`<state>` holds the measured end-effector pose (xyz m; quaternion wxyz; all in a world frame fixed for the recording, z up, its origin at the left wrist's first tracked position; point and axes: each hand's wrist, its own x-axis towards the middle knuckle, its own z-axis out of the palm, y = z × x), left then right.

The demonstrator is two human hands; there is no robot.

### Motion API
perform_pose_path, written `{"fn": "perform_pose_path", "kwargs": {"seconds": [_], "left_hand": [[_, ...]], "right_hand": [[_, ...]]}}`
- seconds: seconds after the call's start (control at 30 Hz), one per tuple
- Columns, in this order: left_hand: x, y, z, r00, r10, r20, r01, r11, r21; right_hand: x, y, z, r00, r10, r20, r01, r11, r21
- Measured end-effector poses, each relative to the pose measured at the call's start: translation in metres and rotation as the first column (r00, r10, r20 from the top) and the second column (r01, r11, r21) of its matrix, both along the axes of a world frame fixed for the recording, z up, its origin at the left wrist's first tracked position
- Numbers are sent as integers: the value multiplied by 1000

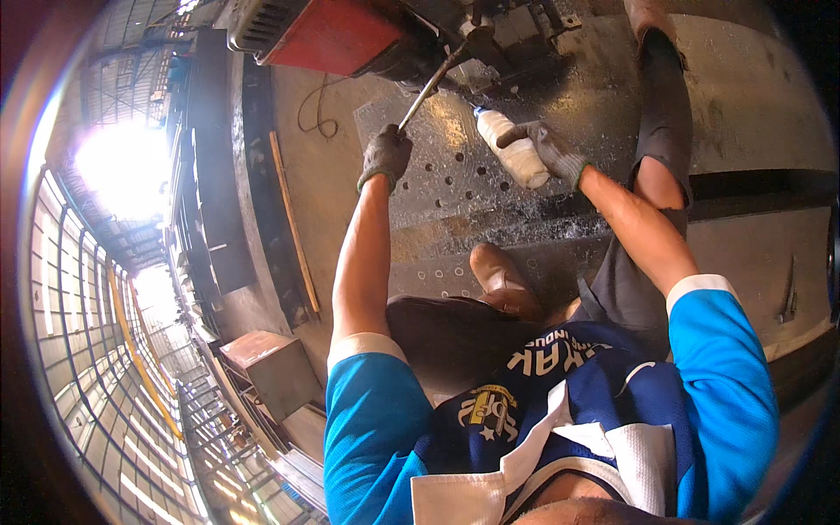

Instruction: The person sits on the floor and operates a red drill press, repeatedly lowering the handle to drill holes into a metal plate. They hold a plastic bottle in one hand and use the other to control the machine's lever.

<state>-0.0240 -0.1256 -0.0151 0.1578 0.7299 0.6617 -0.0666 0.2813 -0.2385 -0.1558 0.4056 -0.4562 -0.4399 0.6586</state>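
Observation:
My left hand (pixel 386 158), in a dark work glove, is wrapped round the end of a metal lever (pixel 430 89). That lever runs up to the hub of a dark drilling machine (pixel 500 51). In my gloved right hand (pixel 551 153) is a whitish squeeze bottle (pixel 514 150), tilted with its narrow nozzle toward the foot of the machine. Below both hands lies a grey metal plate (pixel 411 206) with several round holes and scattered metal shavings. The machine's tool tip is hard to make out.
A red machine housing (pixel 337 39) stands at the far left of the drill. A thin cable (pixel 325 122) curls on the surface beside it. My boot (pixel 506 278) rests near the plate. Further left are a long strip (pixel 293 223) and a box-like block (pixel 276 372).

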Motion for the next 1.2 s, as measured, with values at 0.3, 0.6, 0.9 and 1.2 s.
{"fn": "perform_pose_path", "kwargs": {"seconds": [0.3,0.6,0.9,1.2], "left_hand": [[7,-4,-2,988,145,46,-147,988,50],[10,-3,-4,982,179,64,-182,983,38],[5,-1,-10,984,150,99,-154,987,32],[7,-3,-8,984,151,97,-154,988,28]], "right_hand": [[1,-6,2,996,-70,57,60,986,156],[2,1,-10,999,-37,1,37,987,158],[6,-8,5,996,-62,70,55,994,93],[3,-6,14,997,-68,-19,67,997,-39]]}}
